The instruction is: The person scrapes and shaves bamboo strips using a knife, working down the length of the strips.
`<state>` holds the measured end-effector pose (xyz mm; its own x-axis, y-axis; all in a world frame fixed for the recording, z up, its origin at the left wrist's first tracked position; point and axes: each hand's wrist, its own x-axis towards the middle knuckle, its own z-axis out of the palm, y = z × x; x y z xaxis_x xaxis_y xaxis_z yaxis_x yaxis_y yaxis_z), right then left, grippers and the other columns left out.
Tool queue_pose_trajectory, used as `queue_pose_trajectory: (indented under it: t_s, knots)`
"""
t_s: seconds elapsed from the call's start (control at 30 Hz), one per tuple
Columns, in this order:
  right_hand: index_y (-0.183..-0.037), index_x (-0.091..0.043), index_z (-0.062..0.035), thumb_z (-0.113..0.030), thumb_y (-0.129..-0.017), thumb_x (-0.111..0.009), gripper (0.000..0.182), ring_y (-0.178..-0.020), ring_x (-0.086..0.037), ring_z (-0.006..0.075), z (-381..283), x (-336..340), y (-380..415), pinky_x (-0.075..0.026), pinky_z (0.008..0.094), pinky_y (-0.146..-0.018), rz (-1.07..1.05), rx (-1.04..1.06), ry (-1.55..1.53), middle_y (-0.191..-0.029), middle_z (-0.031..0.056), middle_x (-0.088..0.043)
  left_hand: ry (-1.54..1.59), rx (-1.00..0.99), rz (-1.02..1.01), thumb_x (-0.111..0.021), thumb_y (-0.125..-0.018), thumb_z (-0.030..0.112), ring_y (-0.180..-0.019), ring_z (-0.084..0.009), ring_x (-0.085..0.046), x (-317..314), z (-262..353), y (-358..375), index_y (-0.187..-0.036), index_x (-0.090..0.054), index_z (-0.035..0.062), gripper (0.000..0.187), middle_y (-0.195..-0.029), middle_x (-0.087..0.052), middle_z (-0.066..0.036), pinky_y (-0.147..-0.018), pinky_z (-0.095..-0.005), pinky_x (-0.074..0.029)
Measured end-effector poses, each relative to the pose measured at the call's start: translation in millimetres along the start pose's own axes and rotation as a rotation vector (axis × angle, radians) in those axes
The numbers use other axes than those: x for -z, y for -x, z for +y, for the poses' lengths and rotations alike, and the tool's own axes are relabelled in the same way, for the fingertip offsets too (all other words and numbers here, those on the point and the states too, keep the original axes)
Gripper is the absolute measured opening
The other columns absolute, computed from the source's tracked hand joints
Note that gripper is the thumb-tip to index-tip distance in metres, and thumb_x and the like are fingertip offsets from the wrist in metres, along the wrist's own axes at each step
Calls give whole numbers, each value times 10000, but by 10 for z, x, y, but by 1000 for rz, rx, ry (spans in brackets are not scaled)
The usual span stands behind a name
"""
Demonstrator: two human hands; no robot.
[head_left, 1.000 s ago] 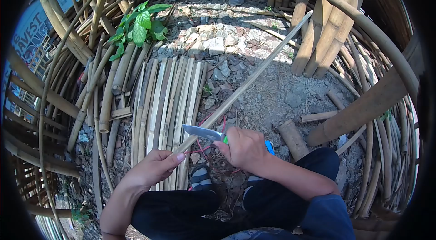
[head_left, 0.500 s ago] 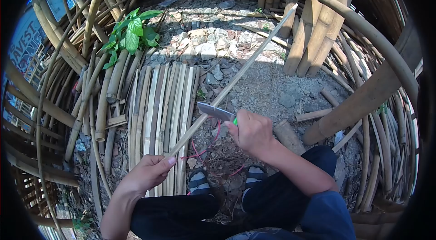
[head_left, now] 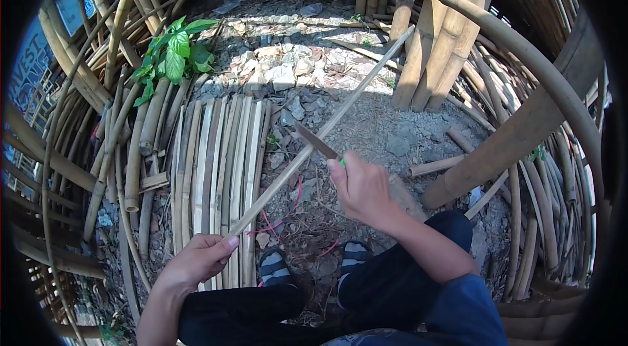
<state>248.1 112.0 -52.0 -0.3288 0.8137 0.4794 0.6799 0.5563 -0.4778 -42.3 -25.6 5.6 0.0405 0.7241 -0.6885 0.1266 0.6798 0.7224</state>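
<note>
Bamboo strip [head_left: 327, 120], long and thin, runs diagonally over gravel ground [head_left: 366, 130]. Left hand [head_left: 196, 259] pinches its near end. Right hand [head_left: 362, 187] is clenched around a knife [head_left: 317, 142] with a green handle, blade lying against the strip mid-length. Split bamboo slats [head_left: 216, 169] lie flat just left; thick poles [head_left: 438, 32] lean behind.

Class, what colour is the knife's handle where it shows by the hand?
Green, on the knife in the head view.
</note>
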Motion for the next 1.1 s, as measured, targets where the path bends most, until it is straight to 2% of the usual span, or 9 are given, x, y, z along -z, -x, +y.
queue_pose_trajectory:
  t_s: [0.1,0.23,0.3,0.47,0.67,0.77,0.83,0.93,1.1]
  knots:
    - [-767,-503,-42,-320,-982,-589,361,-436,-594,302,-490,-271,363,-458,419,-389,-69,296,-161,-553,133,-572,-11,15,-3,-620,-985,424,-402,-35,-278,-43,37,-17,-663,-503,100,472,-494,-356,73,-378,-238,-174]
    - [-769,-509,-48,-321,-970,-606,353,-439,-605,273,-514,-349,360,-468,392,-386,-17,316,-151,-563,115,-585,12,-7,0,-659,-955,473,-437,-20,-264,-37,30,7,-689,-532,123,458,-543,-372,92,-396,-232,-174]
    - [-767,-515,-53,-325,-966,-615,352,-440,-608,265,-358,-248,210,-466,383,-382,1,211,-17,-561,103,-584,4,-6,4,-660,-955,474,-437,-18,-266,17,22,21,-689,-531,120,461,-543,-372,92,-393,-231,-173]
    - [-762,-508,-60,-344,-968,-614,366,-440,-607,262,-56,-224,73,-473,384,-394,84,281,57,-547,89,-570,-14,-27,58,-621,-984,425,-406,-35,-259,-36,39,4,-647,-486,114,478,-498,-337,80,-387,-241,-155]
    - [-762,-509,-65,-361,-983,-586,377,-460,-612,270,188,-153,-90,-471,395,-404,135,312,160,-550,96,-563,6,-47,49,-627,-981,418,-396,-34,-255,-17,28,1,-650,-491,101,478,-492,-347,69,-374,-242,-147]
    - [-777,-523,-51,-383,-1009,-530,405,-511,-627,343,497,41,-325,-484,458,-458,116,156,274,-569,149,-582,36,-6,17,-650,-978,398,-447,-28,-271,41,3,44,-697,-535,102,424,-534,-371,85,-411,-235,-184]
    - [-789,-529,-31,-397,-1033,-469,443,-575,-627,425,666,191,-462,-484,528,-538,140,-215,322,-609,209,-605,47,-15,9,-652,-978,389,-444,-29,-270,48,-43,43,-697,-533,101,419,-534,-372,84,-410,-236,-184]
    - [-799,-533,-12,-399,-1046,-429,471,-620,-617,475,915,372,-592,-472,567,-595,158,-271,323,-647,244,-620,42,-5,18,-653,-979,376,-439,-31,-268,56,-51,65,-697,-531,99,414,-532,-374,84,-408,-238,-185]
    - [-804,-540,-28,-364,-1029,-488,408,-517,-610,411,181,165,-192,-469,512,-485,47,18,88,-601,195,-604,6,-30,24,-618,-988,402,-378,-34,-270,16,-57,23,-658,-512,76,475,-480,-365,57,-359,-233,-174]
